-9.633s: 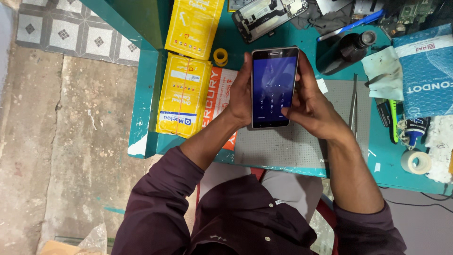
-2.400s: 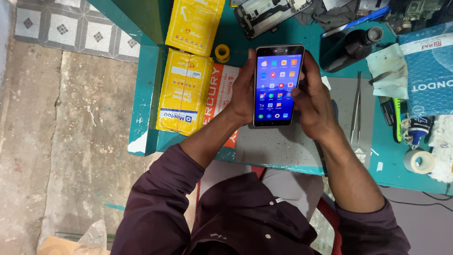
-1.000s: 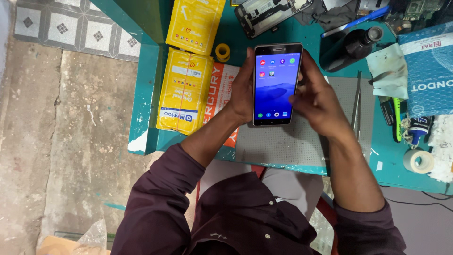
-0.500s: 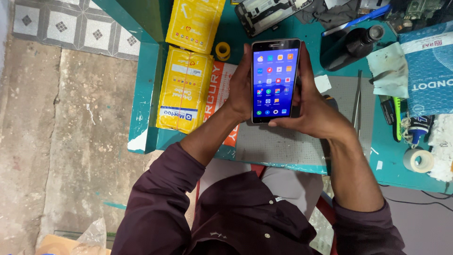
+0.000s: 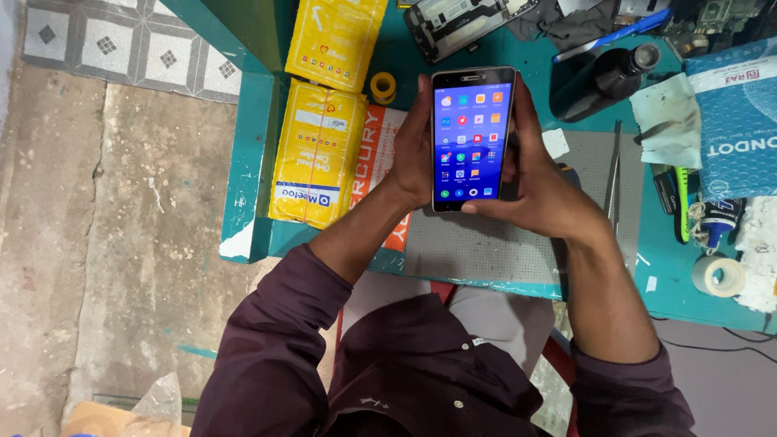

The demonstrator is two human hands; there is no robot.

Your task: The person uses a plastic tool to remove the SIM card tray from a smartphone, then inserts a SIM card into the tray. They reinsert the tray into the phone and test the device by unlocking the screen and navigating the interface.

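A black smartphone (image 5: 472, 137) is upright above the teal workbench (image 5: 251, 162), its lit screen showing a grid of coloured app icons. My left hand (image 5: 415, 150) grips its left edge, fingers wrapped behind. My right hand (image 5: 541, 190) holds the right edge and bottom, with the thumb lying along the lower rim of the phone. Both forearms come up from dark maroon sleeves.
Two yellow padded packages (image 5: 317, 154) lie at the bench's left, with a small yellow tape roll (image 5: 383, 86) beside them. A grey work mat (image 5: 494, 243), tweezers (image 5: 613, 178), a dark bottle (image 5: 603, 77), an opened phone chassis (image 5: 461, 24), a blue mailer (image 5: 740, 121) and a white tape roll (image 5: 719, 275) surround the hands.
The screen went from a number pad to a home screen, then an app grid. My right thumb has dropped to the phone's bottom edge. The phone stays in both hands.
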